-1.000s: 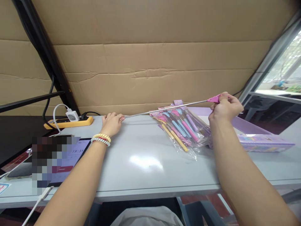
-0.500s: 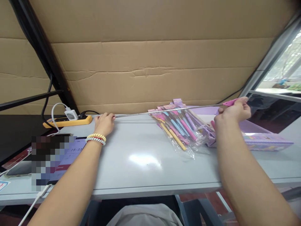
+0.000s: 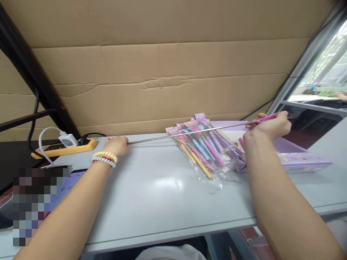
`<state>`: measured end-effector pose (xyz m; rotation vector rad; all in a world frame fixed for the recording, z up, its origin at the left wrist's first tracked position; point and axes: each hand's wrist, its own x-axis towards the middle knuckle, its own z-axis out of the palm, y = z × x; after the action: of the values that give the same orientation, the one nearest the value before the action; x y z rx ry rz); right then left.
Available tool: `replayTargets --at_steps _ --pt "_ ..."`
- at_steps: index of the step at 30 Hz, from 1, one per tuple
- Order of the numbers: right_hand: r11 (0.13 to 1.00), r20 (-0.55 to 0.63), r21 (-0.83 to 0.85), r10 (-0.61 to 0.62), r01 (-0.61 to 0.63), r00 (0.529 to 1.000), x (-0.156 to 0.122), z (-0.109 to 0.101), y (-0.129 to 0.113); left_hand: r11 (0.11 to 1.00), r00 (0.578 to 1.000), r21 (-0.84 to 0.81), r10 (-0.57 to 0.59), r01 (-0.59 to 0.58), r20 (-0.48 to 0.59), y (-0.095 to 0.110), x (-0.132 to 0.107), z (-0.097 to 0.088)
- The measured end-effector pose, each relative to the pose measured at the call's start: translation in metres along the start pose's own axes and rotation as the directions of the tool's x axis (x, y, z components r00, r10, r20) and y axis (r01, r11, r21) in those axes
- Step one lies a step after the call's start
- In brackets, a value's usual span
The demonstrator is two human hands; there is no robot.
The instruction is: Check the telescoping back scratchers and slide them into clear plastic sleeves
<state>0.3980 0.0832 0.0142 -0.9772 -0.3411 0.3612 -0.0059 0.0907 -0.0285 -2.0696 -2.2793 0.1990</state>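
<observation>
A thin silver telescopic rod (image 3: 187, 133) with a pink end (image 3: 267, 117) stretches level across the grey table (image 3: 151, 195). My left hand (image 3: 116, 145), with beaded bracelets on the wrist, is closed round the rod's left end near the table's back edge. My right hand (image 3: 269, 128) pinches the pink end, raised above the table at the right. Under the rod lies a pile of clear packets (image 3: 204, 150) with pink, blue, yellow and purple sticks in them.
A yellow power strip (image 3: 65, 147) with a white charger plugged in sits at the back left. A purple box (image 3: 300, 159) lies at the right. A tablet (image 3: 67, 182) lies at the front left. Cardboard sheets (image 3: 162, 72) wall the back.
The rod has been drawn out longer: my right hand moved right with the pink end while my left hand slid left along the table. The view shifted slightly.
</observation>
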Motion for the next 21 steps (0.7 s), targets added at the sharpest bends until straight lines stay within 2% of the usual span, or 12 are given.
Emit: replayTargets --at_steps 2,3,6,9,11,13,14,16,19,21 --pt "0.999 -0.121 -0.006 -0.038 0.037 0.992 0.005 0.005 0.003 0.999 0.993 0.033 -0.007 0.003 0.117 0.007 0.008 -0.009" --pt "0.998 -0.122 -0.029 -0.056 0.053 0.991 0.009 0.006 0.006 0.999 0.992 0.042 -0.019 0.014 0.128 0.01 0.013 -0.012" --pt "0.974 0.007 -0.199 -0.107 0.107 0.994 0.024 0.005 0.016 0.999 0.998 0.018 -0.041 0.041 0.045 0.014 0.028 -0.011" --pt "0.884 0.203 -0.452 -0.032 0.123 0.979 0.039 -0.003 0.021 1.0 0.995 -0.005 -0.026 0.025 -0.1 0.012 0.043 -0.003" --pt "0.785 0.355 -0.601 0.089 0.154 0.93 0.046 -0.006 0.018 1.0 0.983 -0.011 -0.01 0.008 -0.185 0.009 0.053 0.004" --pt "0.702 0.455 -0.687 0.211 0.19 0.865 0.052 -0.005 0.015 0.999 0.97 -0.034 0.005 -0.014 -0.245 0.005 0.061 0.009" --pt "0.682 0.482 -0.704 0.252 0.2 0.839 0.054 -0.003 0.013 0.999 0.963 -0.049 0.009 -0.023 -0.268 0.004 0.065 0.011" --pt "0.698 0.521 -0.685 0.267 0.21 0.81 0.06 0.004 0.012 0.996 0.955 -0.088 0.006 -0.034 -0.297 0.004 0.072 0.015" --pt "0.751 0.54 -0.622 0.208 0.22 0.816 0.069 0.017 0.018 0.987 0.956 -0.155 -0.011 -0.036 -0.294 0.006 0.079 0.018" --pt "0.753 0.527 -0.627 0.221 0.199 0.82 0.076 0.024 0.027 0.984 0.96 -0.177 -0.022 -0.029 -0.278 0.008 0.082 0.02"
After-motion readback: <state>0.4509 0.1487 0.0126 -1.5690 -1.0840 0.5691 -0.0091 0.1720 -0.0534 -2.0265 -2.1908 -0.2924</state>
